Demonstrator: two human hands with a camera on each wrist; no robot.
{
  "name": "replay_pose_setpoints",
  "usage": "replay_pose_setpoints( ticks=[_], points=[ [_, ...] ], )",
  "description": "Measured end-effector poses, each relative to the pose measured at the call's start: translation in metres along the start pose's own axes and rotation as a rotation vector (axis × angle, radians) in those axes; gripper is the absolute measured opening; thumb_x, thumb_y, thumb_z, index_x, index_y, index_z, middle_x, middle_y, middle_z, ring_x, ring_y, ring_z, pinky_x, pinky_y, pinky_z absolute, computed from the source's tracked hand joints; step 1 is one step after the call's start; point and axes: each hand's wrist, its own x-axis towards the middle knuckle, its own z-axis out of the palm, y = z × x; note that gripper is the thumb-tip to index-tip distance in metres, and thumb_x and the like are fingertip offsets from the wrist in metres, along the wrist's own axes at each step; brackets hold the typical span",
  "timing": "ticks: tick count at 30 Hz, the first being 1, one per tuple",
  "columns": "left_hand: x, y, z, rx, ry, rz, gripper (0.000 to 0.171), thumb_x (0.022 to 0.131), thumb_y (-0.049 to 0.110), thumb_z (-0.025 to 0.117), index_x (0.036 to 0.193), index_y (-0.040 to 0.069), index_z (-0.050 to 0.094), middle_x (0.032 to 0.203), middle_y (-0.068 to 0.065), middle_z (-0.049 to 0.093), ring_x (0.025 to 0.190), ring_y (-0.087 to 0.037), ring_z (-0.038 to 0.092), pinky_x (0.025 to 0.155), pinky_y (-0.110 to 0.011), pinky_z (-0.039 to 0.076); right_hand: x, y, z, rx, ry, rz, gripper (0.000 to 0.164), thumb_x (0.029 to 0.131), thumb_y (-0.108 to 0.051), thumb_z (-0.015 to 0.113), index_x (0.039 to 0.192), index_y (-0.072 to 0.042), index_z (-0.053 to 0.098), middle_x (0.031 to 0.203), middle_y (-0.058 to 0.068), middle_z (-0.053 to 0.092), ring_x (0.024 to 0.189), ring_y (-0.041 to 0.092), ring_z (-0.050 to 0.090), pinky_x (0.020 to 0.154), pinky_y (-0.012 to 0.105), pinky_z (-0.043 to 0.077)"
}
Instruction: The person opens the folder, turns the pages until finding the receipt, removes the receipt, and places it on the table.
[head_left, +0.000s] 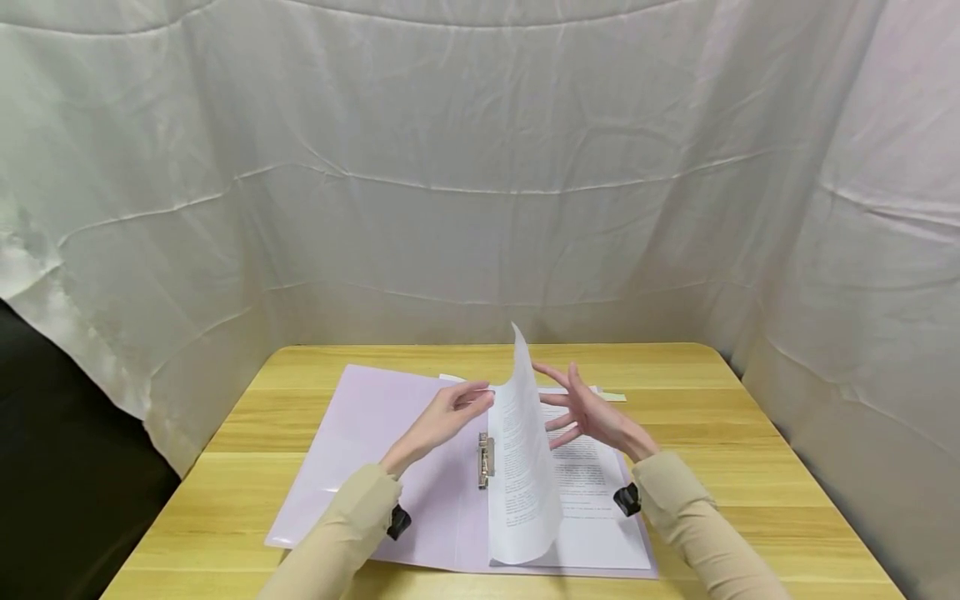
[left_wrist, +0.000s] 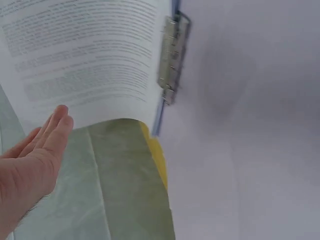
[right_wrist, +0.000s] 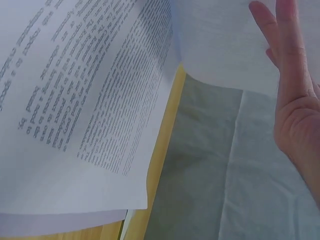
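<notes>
A lilac ring folder [head_left: 405, 433] lies spread on the table, its metal clasp [head_left: 486, 460] near the spine. Printed pages [head_left: 600, 500] rest on its right half. One printed sheet [head_left: 521, 467] stands raised and curved between the hands. My left hand [head_left: 442, 417] hovers over the spine, fingers slightly bent and close to the sheet's left face, gripping nothing. On the other side, my right hand [head_left: 592, 412] is spread wide, fingers toward the sheet's back; whether they touch it I cannot tell. The right wrist view shows this hand [right_wrist: 297, 85] beside a blank paper face [right_wrist: 225, 45].
The folder sits on a wooden table [head_left: 225, 492]. A pale green tab [head_left: 613, 397] sticks out past the pages' upper right. Grey-white cloth [head_left: 480, 233] hangs behind and at both sides, with a black area [head_left: 60, 467] at the lower left.
</notes>
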Motion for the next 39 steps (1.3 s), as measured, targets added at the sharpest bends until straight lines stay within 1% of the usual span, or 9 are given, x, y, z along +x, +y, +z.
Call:
replay_pose_setpoints(
  ticks=[4,8,11,13,17,21,27,34,39],
  points=[
    [0.003,0.009,0.001,-0.106,-0.032,-0.010,0.058,0.104,0.028,0.056,0.149,-0.005,0.041,0.143,-0.026,0.057,0.133,-0.039,0.057,0.113,-0.044,0.048,0.002,0.000,0.003,0.007,-0.014,-0.001,0.071,0.102,-0.062,-0.003,0.163,-0.026,-0.003,0.165,0.031,0.017,0.122,0.048,0.062,0.090,0.056,0.060],
    [0.005,0.015,0.002,-0.208,-0.054,-0.045,0.060,0.104,0.026,0.056,0.151,-0.007,0.036,0.147,-0.030,0.051,0.135,-0.040,0.054,0.111,-0.039,0.049,0.004,0.000,0.004,0.003,-0.032,-0.012,0.069,0.102,-0.061,-0.002,0.163,-0.028,-0.002,0.165,0.030,0.016,0.125,0.054,0.056,0.090,0.055,0.060],
    [0.006,0.018,0.002,-0.261,-0.061,-0.063,0.061,0.105,0.024,0.055,0.151,-0.009,0.033,0.150,-0.031,0.047,0.136,-0.040,0.053,0.111,-0.038,0.049,0.005,0.000,0.006,0.004,-0.040,-0.019,0.068,0.103,-0.059,-0.003,0.163,-0.029,0.000,0.165,0.029,0.017,0.126,0.057,0.053,0.089,0.054,0.060],
    [0.007,0.018,0.003,-0.280,-0.059,-0.065,0.061,0.105,0.023,0.054,0.151,-0.011,0.032,0.150,-0.031,0.047,0.136,-0.041,0.053,0.110,-0.039,0.049,0.005,0.000,0.006,0.003,-0.042,-0.024,0.069,0.103,-0.060,-0.003,0.163,-0.028,0.000,0.165,0.029,0.018,0.126,0.058,0.052,0.089,0.054,0.060],
    [0.009,0.019,0.003,-0.285,-0.045,-0.060,0.060,0.106,0.024,0.053,0.149,-0.012,0.035,0.147,-0.031,0.050,0.134,-0.042,0.055,0.108,-0.040,0.051,0.006,-0.001,0.009,0.002,-0.039,-0.023,0.072,0.102,-0.063,-0.002,0.164,-0.027,0.000,0.165,0.027,0.020,0.125,0.057,0.054,0.090,0.058,0.058],
    [0.009,0.021,0.002,-0.273,-0.016,-0.066,0.058,0.105,0.025,0.054,0.147,-0.013,0.039,0.142,-0.032,0.055,0.128,-0.042,0.059,0.105,-0.040,0.053,0.006,-0.002,0.011,0.011,-0.043,-0.016,0.071,0.102,-0.062,-0.002,0.164,-0.028,0.002,0.165,0.026,0.021,0.127,0.058,0.051,0.091,0.063,0.056],
    [0.009,0.022,0.000,-0.229,0.025,-0.075,0.057,0.105,0.025,0.055,0.144,-0.014,0.043,0.136,-0.032,0.059,0.121,-0.042,0.065,0.101,-0.041,0.056,0.007,-0.002,0.013,0.010,-0.043,-0.010,0.070,0.102,-0.062,-0.002,0.164,-0.028,0.005,0.164,0.026,0.023,0.127,0.059,0.051,0.089,0.058,0.059],
    [0.008,0.022,-0.004,-0.197,0.057,-0.088,0.048,0.101,0.021,0.062,0.137,-0.010,0.055,0.127,-0.030,0.066,0.113,-0.031,0.071,0.097,-0.040,0.059,0.006,-0.002,0.013,-0.007,-0.030,-0.004,0.072,0.103,-0.063,0.001,0.164,-0.025,0.008,0.163,0.026,0.026,0.128,0.059,0.051,0.091,0.063,0.055],
    [0.007,0.019,-0.009,-0.189,0.078,-0.097,0.048,0.098,0.012,0.063,0.137,-0.013,0.053,0.125,-0.033,0.066,0.107,-0.028,0.073,0.094,-0.039,0.060,0.005,0.001,0.012,-0.058,0.016,0.002,0.071,0.104,-0.060,0.002,0.163,-0.022,0.014,0.162,0.027,0.030,0.127,0.057,0.052,0.091,0.064,0.055]
  ],
)
